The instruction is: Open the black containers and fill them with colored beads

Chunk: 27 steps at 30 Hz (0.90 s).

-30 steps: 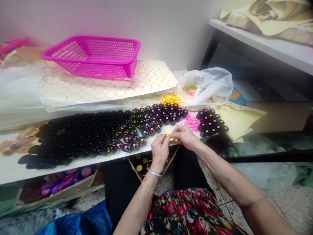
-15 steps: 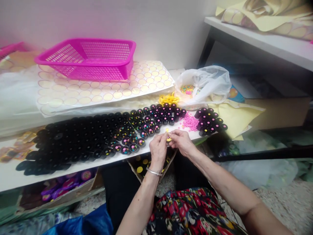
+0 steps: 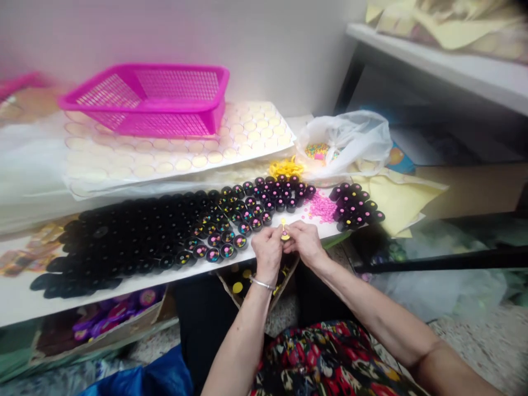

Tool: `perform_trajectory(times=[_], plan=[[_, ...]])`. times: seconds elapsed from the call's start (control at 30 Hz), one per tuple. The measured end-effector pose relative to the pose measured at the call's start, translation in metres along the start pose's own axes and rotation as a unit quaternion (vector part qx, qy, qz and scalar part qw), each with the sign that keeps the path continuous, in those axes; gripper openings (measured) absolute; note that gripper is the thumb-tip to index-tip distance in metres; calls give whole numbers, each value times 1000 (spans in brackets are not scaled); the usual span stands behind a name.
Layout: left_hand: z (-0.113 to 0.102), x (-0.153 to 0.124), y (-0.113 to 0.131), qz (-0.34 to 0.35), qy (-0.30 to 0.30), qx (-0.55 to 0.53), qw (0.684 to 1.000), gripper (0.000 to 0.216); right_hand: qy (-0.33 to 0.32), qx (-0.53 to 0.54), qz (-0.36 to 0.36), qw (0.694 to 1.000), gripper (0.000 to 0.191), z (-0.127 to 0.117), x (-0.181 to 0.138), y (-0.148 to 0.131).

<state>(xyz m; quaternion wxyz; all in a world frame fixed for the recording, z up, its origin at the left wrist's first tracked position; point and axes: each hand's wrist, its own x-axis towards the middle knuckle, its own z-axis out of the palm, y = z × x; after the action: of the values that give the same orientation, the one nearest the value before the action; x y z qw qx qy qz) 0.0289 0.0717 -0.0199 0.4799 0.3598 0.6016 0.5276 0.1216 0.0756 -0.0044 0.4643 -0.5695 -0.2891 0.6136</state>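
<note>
Under front edge of white surface [image 3: 18, 308], purple packs [image 3: 117, 312], lettering too blurred to read. At front edge, your left hand [image 3: 267, 251] and right hand [image 3: 306, 242] pinch small yellow piece [image 3: 285, 237], fingertips nearly together. Beyond, black cups [image 3: 136, 231]; toward back edge, magenta basket [image 3: 165, 122].

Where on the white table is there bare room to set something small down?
A small patch lies between the right hand and the pink pieces; a narrow strip of white table runs along the front edge, before the black cups. Crowded: the middle, packed with cups, and behind, the yellow heap and plastic bag.
</note>
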Motion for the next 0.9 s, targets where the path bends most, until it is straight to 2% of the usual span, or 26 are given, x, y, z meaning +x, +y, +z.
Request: perform_trajectory(times=[0.1,0.23,0.33,0.43,0.6,0.67,0.9], plan=[[1,1,2,2,13,-8,1000,31,-15,-13,5,1000,18,1,2,-2],[-5,0,1,15,-25,-45,999,34,-44,-15,1,999,21,1,6,-5],[-11,-3,0,58,-74,-25,995,31,-61,-27,-8,998,26,-1,9,-8],[-9,-6,-2,119,-99,46,987,32,-60,-26,-18,998,32,-4,16,-13],[4,-6,-6,163,-31,132,977,26,-111,-19,-5,994,31,-6,24,-24],[6,-4,-5,169,-26,140,975,24,-120,-28,-2,992,31,-8,24,-26],[-5,-1,-5,210,-111,147,960,17,-116,1,-26,993,34,-15,14,-30]])
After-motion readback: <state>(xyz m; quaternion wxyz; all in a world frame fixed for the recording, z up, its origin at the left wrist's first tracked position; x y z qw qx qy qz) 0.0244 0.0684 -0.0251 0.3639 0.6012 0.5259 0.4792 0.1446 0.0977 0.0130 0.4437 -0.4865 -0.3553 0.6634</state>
